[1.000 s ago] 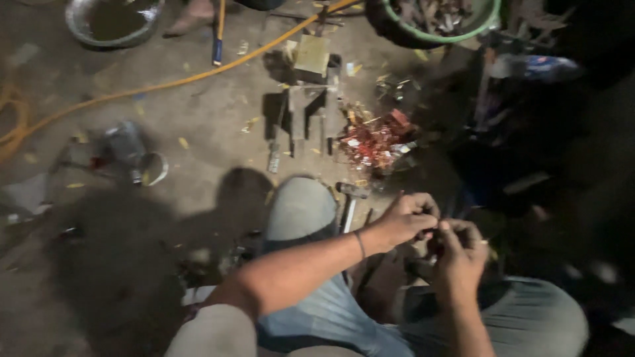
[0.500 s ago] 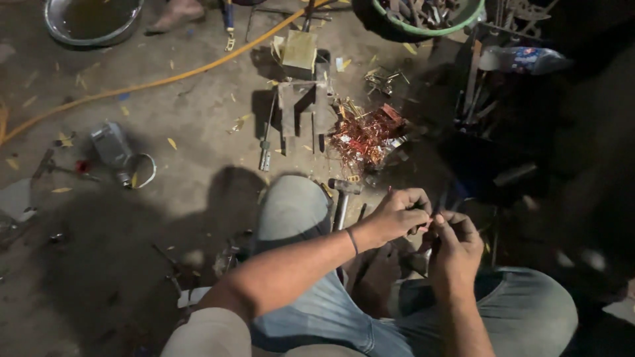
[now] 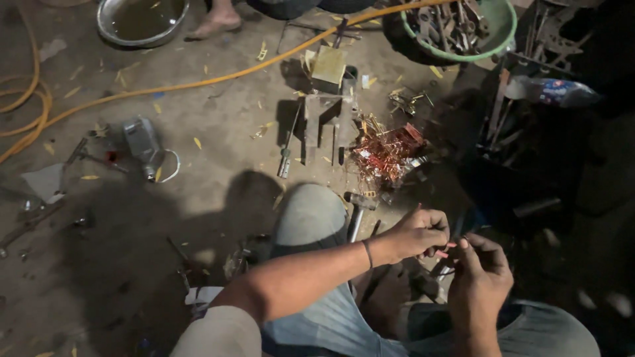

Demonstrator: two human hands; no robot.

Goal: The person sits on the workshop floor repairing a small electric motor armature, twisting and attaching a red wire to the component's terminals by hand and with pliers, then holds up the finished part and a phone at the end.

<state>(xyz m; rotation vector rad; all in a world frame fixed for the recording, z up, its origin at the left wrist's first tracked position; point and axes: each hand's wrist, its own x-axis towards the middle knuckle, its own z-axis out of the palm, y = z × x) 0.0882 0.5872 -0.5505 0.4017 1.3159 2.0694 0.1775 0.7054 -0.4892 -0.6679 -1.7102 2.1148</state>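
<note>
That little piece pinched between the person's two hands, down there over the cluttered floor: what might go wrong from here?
The small piece is pinched between the left hand and right hand in dim light; if it slips, it could vanish among the floor scraps. The copper wire tangle near the knee could prick skin. The yellow hose crossing the floor could trip the barefoot person nearby.

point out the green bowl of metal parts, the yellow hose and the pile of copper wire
green bowl of metal parts (image 3: pixel 504 41), head view, right rim
yellow hose (image 3: pixel 198 82), head view, mid-length on floor
pile of copper wire (image 3: pixel 383 149), head view, centre
</note>
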